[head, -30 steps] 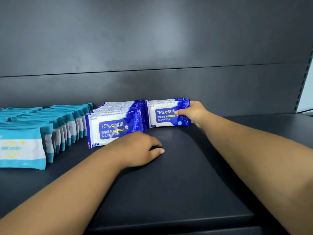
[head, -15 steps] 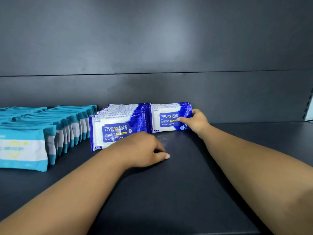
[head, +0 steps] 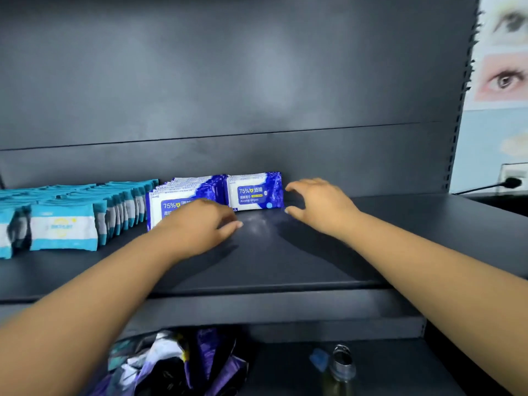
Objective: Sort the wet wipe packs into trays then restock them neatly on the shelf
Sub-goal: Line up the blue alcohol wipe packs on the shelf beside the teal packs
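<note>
Right at the fingertips first: the right hand [head: 320, 205] has its fingers spread and loosely curved, thumb low, hovering just beside the right end of the short blue alcohol wipe row [head: 255, 190] — not gripping anything as far as I can see. The left hand [head: 200, 224] lies knuckles-up in front of the longer blue wipe row [head: 183, 200], fingers together and lightly bent, fingertips down near the shelf [head: 285, 252]; whether they actually touch the front pack I can't tell, it's a bit blurred. My guess on handling: these are soft, light foil pouches, squishy and a little slick, so a single pack will flop or slide if you poke it. Better to squeeze a whole bunch from both ends, or pinch one by its flat sealed edge. Both blue rows stand on edge at the back of the shelf, touching each other, with the teal wipe packs [head: 63, 231] lined up in rows just to the left. The shelf is dark, smooth matte metal, so packs will likely skid on it easily — handy for nudging rows straight. Below, a lower shelf holds a crumpled bag [head: 177, 364] and a bottle [head: 340, 367]. Off to the right there's a wall poster [head: 503, 52] and a wall socket [head: 514, 175].
</note>
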Available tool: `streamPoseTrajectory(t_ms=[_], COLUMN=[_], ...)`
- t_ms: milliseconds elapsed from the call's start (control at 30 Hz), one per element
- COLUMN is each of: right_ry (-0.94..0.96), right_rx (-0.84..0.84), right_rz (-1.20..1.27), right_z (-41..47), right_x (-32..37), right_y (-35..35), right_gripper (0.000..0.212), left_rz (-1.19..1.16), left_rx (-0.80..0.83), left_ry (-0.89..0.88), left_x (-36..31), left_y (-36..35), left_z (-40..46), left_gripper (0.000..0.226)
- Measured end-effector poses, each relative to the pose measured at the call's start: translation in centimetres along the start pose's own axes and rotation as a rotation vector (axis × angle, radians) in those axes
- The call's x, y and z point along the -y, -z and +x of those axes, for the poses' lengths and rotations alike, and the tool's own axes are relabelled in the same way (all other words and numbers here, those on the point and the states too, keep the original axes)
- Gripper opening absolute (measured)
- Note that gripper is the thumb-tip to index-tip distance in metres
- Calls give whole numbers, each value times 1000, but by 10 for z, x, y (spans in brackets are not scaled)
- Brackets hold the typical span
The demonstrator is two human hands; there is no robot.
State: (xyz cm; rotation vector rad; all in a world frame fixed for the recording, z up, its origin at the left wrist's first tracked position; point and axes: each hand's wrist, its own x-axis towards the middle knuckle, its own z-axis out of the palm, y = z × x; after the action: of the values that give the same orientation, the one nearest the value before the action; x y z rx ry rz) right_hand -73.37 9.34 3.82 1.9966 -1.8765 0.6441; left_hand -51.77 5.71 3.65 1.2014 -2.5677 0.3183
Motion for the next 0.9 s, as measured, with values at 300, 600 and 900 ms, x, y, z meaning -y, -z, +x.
streamPoseTrajectory(t_ms=[300, 600, 900], right_ry=[286, 152, -190], right_rx=[-309, -23, 341], right_rz=[115, 271, 304], right_z=[-182, -345, -507], right_x=[-22, -69, -102], right_y=[37, -61, -224], right_gripper=[39, 41, 42], left_rz=[-77, -350, -477], left_rx=[-301, -95, 383], left_ry=[-125, 49, 189], left_x=[-133, -248, -293], left_y=[-7, -143, -333], left_z=[-112, -214, -310], left_gripper=[42, 40, 43])
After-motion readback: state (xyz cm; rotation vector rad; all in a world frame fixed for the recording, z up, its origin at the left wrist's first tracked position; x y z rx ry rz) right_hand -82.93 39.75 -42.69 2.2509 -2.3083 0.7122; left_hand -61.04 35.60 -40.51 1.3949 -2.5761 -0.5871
